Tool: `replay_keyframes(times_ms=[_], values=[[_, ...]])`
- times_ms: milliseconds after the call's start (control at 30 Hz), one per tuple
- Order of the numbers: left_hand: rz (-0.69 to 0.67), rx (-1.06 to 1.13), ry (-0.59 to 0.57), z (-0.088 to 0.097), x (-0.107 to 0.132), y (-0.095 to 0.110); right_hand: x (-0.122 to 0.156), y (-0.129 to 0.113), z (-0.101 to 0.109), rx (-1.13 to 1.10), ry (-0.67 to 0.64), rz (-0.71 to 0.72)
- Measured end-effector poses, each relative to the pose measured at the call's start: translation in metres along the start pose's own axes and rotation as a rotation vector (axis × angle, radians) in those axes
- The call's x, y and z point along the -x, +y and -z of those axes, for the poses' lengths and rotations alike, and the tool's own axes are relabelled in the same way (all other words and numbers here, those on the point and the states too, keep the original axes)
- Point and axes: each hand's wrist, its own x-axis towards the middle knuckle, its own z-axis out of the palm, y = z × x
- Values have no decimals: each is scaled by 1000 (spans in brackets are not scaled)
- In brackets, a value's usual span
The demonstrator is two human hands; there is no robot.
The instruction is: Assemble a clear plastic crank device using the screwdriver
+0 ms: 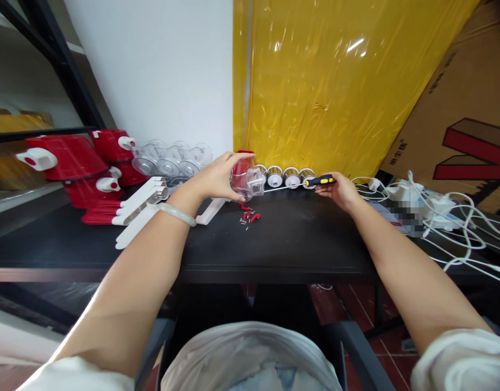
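My left hand (221,176) is wrapped round a clear plastic cup-like part (250,183) with a red piece at its back, tipped on its side above the table. In my right hand (335,190) is a screwdriver (320,181) with a black and yellow handle. Its long thin shaft points left, and the tip is at or close to the clear part; whether it touches I cannot tell. On the table below lie small red plastic pieces (250,216) with several tiny screws (242,221) among them.
Several cylinders with white ends (291,177) stand against the yellow-wrapped panel (315,81). At left are red containers (76,157) with white knobs, clear domed parts (168,163) and white handles (142,198). Tangled white cables (466,222) and a cardboard box (457,108) occupy the right.
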Motion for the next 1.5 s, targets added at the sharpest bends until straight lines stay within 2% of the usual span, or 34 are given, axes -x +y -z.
replay_keyframes(times_ms=[300, 400, 533, 733, 1200, 1367, 1500], values=[[-9, -2, 0, 0, 0, 0, 1, 5, 2, 98, -23, 163], [-11, -2, 2, 0, -1, 0, 0, 4, 1, 88, 5, 133], [-13, -1, 7, -1, -1, 0, 3, -4, -2, -6, 22, -1], [-16, 8, 7, -1, -1, -1, 11, -10, -3, -122, -77, 27], [-21, 21, 22, 1, 0, 4, 2, 0, -1, 33, 42, 80], [-35, 2, 26, 0, 0, 3, 4, -5, -1, -61, -12, -10], [-37, -1, 24, -1, 0, 2, 6, -7, -1, -94, -36, 36]])
